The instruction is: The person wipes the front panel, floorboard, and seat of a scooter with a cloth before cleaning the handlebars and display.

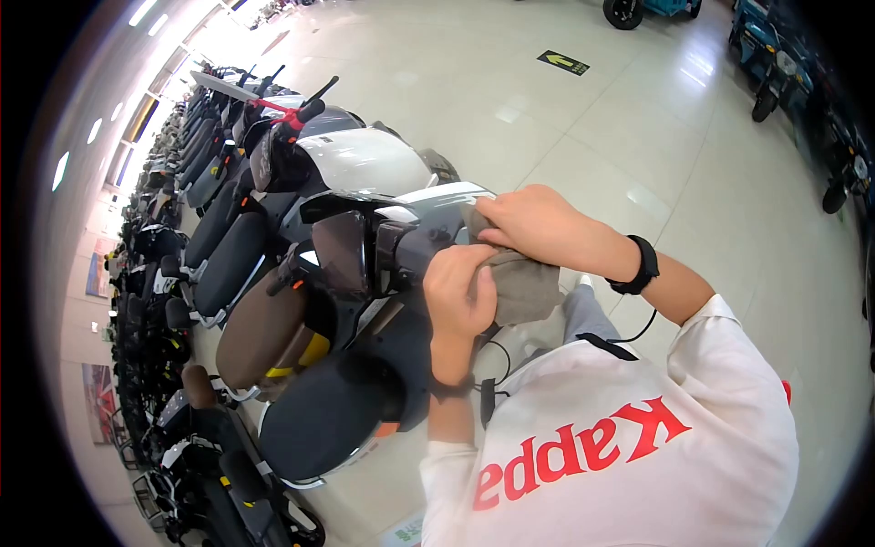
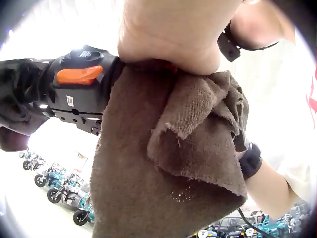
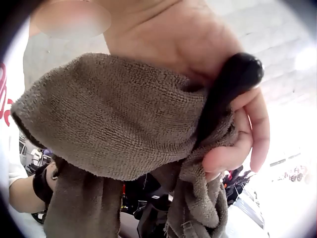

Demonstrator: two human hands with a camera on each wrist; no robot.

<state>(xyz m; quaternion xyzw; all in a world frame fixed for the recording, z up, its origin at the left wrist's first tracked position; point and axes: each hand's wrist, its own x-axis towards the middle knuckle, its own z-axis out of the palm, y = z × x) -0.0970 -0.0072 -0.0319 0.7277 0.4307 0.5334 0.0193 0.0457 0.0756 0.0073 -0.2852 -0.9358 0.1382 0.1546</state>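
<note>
A grey-brown cloth (image 1: 529, 290) is wrapped over a scooter's handlebar and hangs down in folds. My left hand (image 1: 456, 290) grips the cloth round the bar, close to the black switch housing (image 2: 74, 94) with its orange switch (image 2: 79, 75); its fingers are mostly hidden in the left wrist view. Farther to the right, my right hand (image 1: 544, 226) holds the cloth too. In the right wrist view its fingers (image 3: 233, 156) curl round the cloth and a black lever (image 3: 242, 74) with a rounded end.
Scooters stand in a long row at the left, with a black seat (image 1: 333, 415), a brown seat (image 1: 264, 328) and a white front panel (image 1: 365, 159) nearest. Teal three-wheelers (image 1: 775, 64) stand at the far right. A yellow arrow sign (image 1: 563, 62) marks the tiled floor.
</note>
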